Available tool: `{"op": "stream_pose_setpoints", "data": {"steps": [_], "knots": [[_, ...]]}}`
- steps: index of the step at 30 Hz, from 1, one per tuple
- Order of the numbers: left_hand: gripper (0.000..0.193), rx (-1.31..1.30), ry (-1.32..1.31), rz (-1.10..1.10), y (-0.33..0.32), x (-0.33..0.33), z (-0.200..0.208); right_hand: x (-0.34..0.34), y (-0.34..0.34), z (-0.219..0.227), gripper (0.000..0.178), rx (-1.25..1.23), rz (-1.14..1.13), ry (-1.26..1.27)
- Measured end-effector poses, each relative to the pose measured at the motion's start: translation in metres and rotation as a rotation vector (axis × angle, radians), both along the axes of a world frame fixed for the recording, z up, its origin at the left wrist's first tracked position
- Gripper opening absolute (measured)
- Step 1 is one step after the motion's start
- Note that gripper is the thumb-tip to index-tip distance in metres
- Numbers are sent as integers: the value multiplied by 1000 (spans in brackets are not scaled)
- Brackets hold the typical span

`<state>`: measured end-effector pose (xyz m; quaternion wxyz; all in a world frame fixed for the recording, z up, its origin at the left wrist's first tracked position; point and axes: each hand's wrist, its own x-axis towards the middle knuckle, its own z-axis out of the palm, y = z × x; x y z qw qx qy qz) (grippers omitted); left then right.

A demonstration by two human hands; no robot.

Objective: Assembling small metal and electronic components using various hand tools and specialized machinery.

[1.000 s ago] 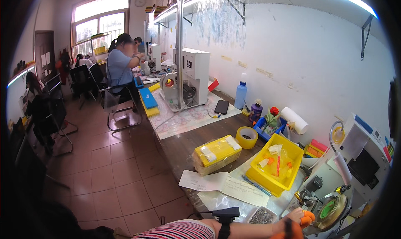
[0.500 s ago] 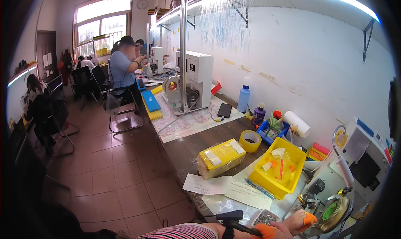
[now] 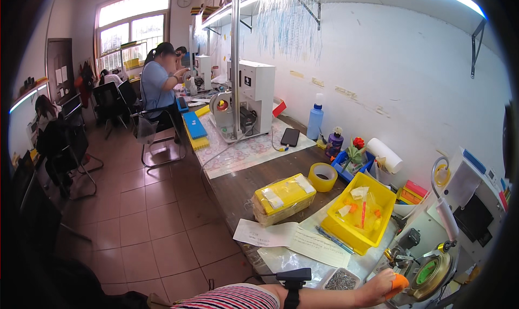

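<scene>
My left hand (image 3: pixel 377 288) reaches in from the lower edge, its fingertips in orange covers. The fingers are bent together beside a round brass-coloured machine part (image 3: pixel 446 274) with a green disc (image 3: pixel 426 273) in it. Whatever they pinch, if anything, is too small to make out. A black strap with a dark box-shaped device (image 3: pixel 294 275) sits on my left forearm. Close to that forearm is a small white tray (image 3: pixel 326 283) of tiny metal pieces (image 3: pixel 341 281). My right hand is out of the picture.
A yellow bin (image 3: pixel 388 222) with scraps stands behind papers (image 3: pixel 319 248) and pens (image 3: pixel 334 240). Farther back are a wrapped yellow box (image 3: pixel 284 196), tape roll (image 3: pixel 323 177), blue bottle (image 3: pixel 315 122), phone (image 3: pixel 290 137) and white machine (image 3: pixel 257 92). A person (image 3: pixel 157 82) works beyond.
My right hand, with its orange finger covers, was beside the left forearm and has gone out of view. My left hand stays by the round machine part.
</scene>
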<state>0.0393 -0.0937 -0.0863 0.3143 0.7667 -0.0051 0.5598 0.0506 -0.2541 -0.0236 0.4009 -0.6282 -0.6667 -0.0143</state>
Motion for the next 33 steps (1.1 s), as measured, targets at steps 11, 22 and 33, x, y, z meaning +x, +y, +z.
{"op": "stream_pose_setpoints", "data": {"steps": [11, 22, 33], "knots": [[16, 38, 12, -3, -9, 13, -5, -82, 101, 78, 16, -135, 642, -416], [7, 109, -32, -47, -2, 0, 0, -31, 54, 71, 28, 175, 241, -19], [6, -35, -18, -42, -1, 0, -2, -1, 6, 0, 24, 109, -21, 270]]}}
